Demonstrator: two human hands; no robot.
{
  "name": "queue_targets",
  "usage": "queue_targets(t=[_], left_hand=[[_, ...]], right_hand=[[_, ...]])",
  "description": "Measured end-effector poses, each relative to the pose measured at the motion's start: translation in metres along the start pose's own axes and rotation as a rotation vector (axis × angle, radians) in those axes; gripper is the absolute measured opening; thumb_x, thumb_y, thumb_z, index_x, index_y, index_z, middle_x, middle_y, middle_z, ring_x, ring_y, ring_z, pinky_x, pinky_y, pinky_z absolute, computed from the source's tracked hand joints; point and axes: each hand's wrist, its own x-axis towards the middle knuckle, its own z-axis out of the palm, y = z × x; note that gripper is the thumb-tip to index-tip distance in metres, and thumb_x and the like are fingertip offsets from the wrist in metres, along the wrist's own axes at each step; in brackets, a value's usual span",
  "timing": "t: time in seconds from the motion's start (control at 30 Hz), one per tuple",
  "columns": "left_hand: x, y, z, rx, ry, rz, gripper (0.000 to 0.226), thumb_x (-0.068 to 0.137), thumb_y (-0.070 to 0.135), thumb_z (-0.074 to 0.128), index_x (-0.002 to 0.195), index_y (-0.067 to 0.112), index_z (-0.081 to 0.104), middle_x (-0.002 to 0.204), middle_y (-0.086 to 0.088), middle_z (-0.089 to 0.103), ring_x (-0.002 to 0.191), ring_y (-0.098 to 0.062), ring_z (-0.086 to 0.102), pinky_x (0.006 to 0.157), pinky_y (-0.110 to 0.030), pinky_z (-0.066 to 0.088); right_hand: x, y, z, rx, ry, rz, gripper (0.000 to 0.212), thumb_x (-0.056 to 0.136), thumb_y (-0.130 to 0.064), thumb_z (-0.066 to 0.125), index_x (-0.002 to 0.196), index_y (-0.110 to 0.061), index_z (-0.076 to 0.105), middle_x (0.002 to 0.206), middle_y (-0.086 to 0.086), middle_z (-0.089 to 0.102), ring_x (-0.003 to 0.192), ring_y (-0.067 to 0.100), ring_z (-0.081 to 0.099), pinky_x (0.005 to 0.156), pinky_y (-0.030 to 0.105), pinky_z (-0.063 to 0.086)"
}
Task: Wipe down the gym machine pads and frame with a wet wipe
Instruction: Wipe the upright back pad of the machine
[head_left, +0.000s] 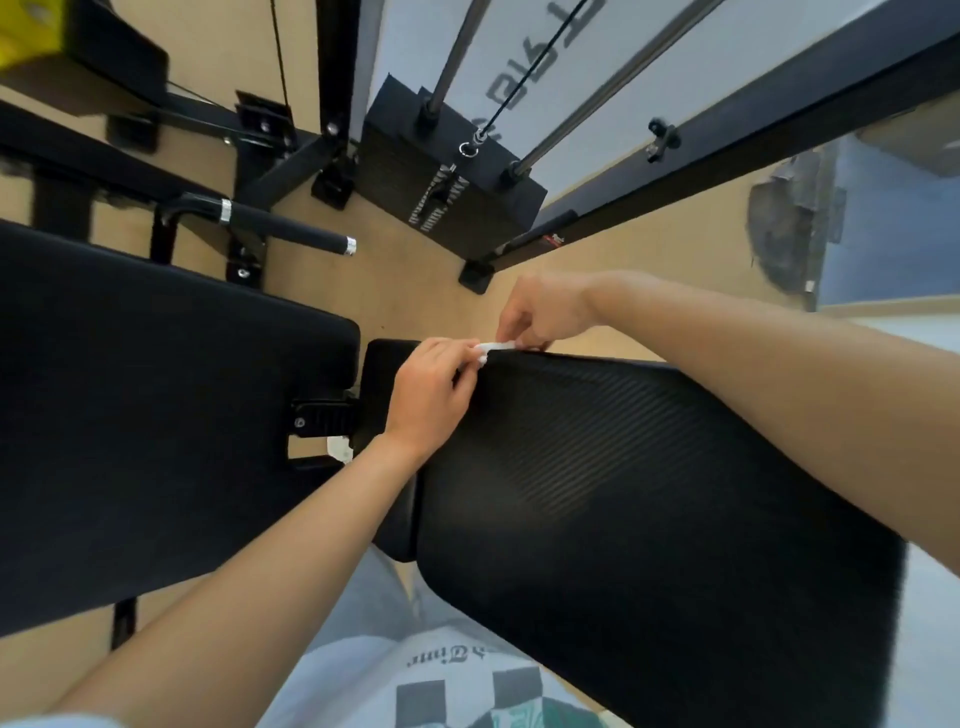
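A small white wet wipe (494, 347) is stretched between both hands at the top edge of a black ribbed back pad (649, 478). My left hand (428, 392) pinches its left end. My right hand (540, 312) pinches its right end from beyond the pad's edge. A smooth black seat pad (156, 395) lies to the left, joined by a black bracket (322, 415). The black frame (332, 67) rises at the top.
A black weight stack (447, 176) with chrome guide rods (457, 52) and a cable stands ahead. A black foam handle (285, 228) juts out above the seat pad. A black diagonal frame bar (753, 130) crosses the upper right. The floor (415, 280) is tan.
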Motion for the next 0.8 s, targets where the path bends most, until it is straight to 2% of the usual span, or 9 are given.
queue_targets(t=[0.07,0.13,0.27,0.37,0.47,0.6,0.73,0.8], left_hand=[[-0.001,-0.015,-0.001,0.035,-0.006,-0.047,0.009,0.092,0.008,0.071,0.1,0.01,0.075,0.102,-0.004,0.076,0.098,-0.018,0.068,0.089,-0.027,0.051],[-0.002,-0.03,-0.002,0.061,-0.019,-0.087,0.008,0.092,0.008,0.071,0.099,0.01,0.075,0.098,-0.003,0.076,0.094,-0.02,0.068,0.084,-0.032,0.054],[-0.007,-0.058,-0.005,0.11,-0.066,-0.12,0.007,0.091,0.008,0.072,0.096,0.009,0.076,0.092,-0.002,0.075,0.085,-0.022,0.066,0.076,-0.038,0.055],[-0.009,-0.078,-0.006,0.126,-0.076,-0.145,0.007,0.091,0.011,0.073,0.095,0.011,0.078,0.094,-0.002,0.076,0.089,-0.021,0.068,0.078,-0.038,0.056],[-0.007,-0.092,-0.006,0.115,-0.077,-0.179,0.009,0.092,0.013,0.073,0.099,0.012,0.079,0.098,-0.001,0.077,0.092,-0.019,0.07,0.081,-0.04,0.058],[0.002,-0.105,-0.002,0.069,-0.048,-0.25,0.01,0.092,0.014,0.071,0.1,0.013,0.078,0.097,0.0,0.075,0.092,-0.017,0.069,0.083,-0.038,0.056],[0.012,-0.121,0.002,0.038,-0.044,-0.322,0.011,0.094,0.014,0.07,0.102,0.014,0.078,0.097,0.001,0.074,0.089,-0.016,0.068,0.081,-0.034,0.056],[0.016,-0.134,0.003,0.026,-0.075,-0.359,0.013,0.095,0.016,0.068,0.104,0.015,0.077,0.099,0.001,0.074,0.091,-0.014,0.067,0.084,-0.033,0.055]], right_hand=[[0.023,-0.008,0.006,-0.068,0.021,-0.016,0.024,0.097,-0.01,0.064,0.117,-0.02,0.073,0.108,0.001,0.072,0.095,0.014,0.07,0.088,0.032,0.06],[0.042,-0.015,0.01,-0.113,0.036,-0.027,0.023,0.097,-0.011,0.065,0.117,-0.018,0.073,0.105,0.001,0.071,0.093,0.014,0.069,0.087,0.031,0.059],[0.076,-0.024,0.02,-0.139,0.117,-0.034,0.015,0.093,-0.01,0.069,0.105,-0.015,0.076,0.091,-0.003,0.07,0.082,0.009,0.065,0.08,0.027,0.056],[0.1,-0.027,0.031,-0.159,0.147,-0.044,0.01,0.091,-0.011,0.072,0.098,-0.016,0.077,0.091,-0.003,0.069,0.086,0.012,0.064,0.083,0.028,0.054],[0.119,-0.027,0.037,-0.134,0.172,-0.037,0.008,0.088,-0.012,0.076,0.089,-0.019,0.075,0.087,-0.004,0.067,0.08,0.011,0.062,0.074,0.026,0.05],[0.141,-0.021,0.034,-0.12,0.203,-0.034,0.007,0.088,-0.008,0.074,0.093,-0.011,0.077,0.092,0.003,0.072,0.083,0.017,0.066,0.077,0.031,0.058],[0.161,-0.02,0.034,-0.091,0.193,-0.032,0.011,0.09,-0.006,0.072,0.088,-0.017,0.07,0.085,-0.001,0.066,0.076,0.012,0.061,0.071,0.025,0.051],[0.173,-0.019,0.037,-0.083,0.185,-0.019,0.012,0.091,-0.005,0.071,0.087,-0.017,0.07,0.086,0.001,0.068,0.076,0.012,0.062,0.07,0.025,0.053]])
